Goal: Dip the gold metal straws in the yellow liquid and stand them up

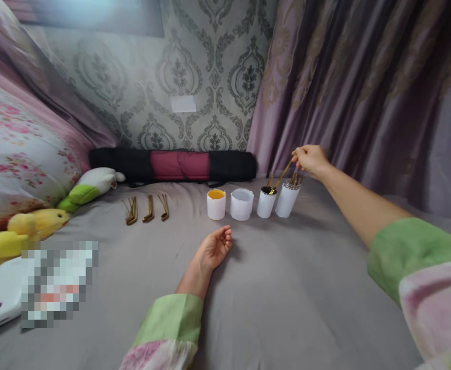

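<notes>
My right hand (311, 159) is closed in a pinch on the upper end of a thin gold utensil (285, 171). Its lower end slants into the dark mouth of a white cup (266, 204), and its exact kind is hard to make out. Just right of that cup is another white cup (287, 201), tilted and holding several thin metallic sticks or handles. On the bed, my left hand (215, 247) lies loosely curled with nothing in it. Ahead of it are a white cup with a yellow-orange inside (216, 207) and a wider white cup (241, 206).
Three bunches of gold utensils (148, 208) lie left of the cups on the grey sheet (287, 298). A black and maroon roll (179, 165) lies along the wall. Plush toys (38, 223), a floral pillow (17, 154) and a white object (2, 293) are at left; curtains (349, 92) hang at right.
</notes>
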Motion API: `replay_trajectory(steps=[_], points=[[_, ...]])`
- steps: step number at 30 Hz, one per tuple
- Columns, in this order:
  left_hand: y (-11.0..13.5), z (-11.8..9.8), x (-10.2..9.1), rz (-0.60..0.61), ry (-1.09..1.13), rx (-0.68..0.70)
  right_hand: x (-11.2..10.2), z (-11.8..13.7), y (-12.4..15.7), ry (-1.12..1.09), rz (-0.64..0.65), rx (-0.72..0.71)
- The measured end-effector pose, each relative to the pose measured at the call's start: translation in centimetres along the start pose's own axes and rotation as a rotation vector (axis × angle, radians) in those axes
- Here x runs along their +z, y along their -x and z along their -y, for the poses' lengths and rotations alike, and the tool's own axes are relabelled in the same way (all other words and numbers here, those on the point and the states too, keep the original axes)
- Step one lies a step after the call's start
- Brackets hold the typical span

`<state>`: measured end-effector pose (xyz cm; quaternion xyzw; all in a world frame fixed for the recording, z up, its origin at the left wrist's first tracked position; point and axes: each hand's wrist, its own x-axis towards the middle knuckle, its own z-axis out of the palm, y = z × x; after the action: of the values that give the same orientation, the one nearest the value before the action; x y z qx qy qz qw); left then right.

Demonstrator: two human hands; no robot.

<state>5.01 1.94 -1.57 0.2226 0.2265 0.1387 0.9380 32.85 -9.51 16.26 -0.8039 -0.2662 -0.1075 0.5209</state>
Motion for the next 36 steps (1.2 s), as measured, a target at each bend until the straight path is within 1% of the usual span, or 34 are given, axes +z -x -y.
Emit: replay_trajectory(steps=[6, 12, 18, 22, 24, 30, 36], points=[[-0.1, 0.0, -0.1, 0.013, -0.001, -0.001, 1.2, -1.4, -0.4, 0.001, 0.078, -0.055], [-0.2, 0.1, -0.1, 0.011, -0.009, 0.004, 2.2, -2.4, -0.2, -0.053, 0.123, -0.004], [-0.3, 0.1, -0.2, 0.022, -0.010, 0.004, 3.0, -3.5, 0.0, 0.006, 0.186, -0.053], [-0.3, 0.1, -0.2, 0.016, -0.014, 0.005, 3.1, -3.9, 0.1, 0.030, 0.204, -0.036], [-0.3, 0.1, -0.2, 0.018, -0.012, 0.006, 3.1, -3.9, 0.1, 0.076, 0.225, -0.024], [-0.4, 0.1, -0.4, 0.028, -0.007, 0.005, 3.1, -3.7, 0.3, 0.331, 0.303, -0.030], [-0.5, 0.1, -0.3, 0.027, -0.007, 0.005, 3.8, -3.3, 1.2, 0.398, 0.332, 0.026]])
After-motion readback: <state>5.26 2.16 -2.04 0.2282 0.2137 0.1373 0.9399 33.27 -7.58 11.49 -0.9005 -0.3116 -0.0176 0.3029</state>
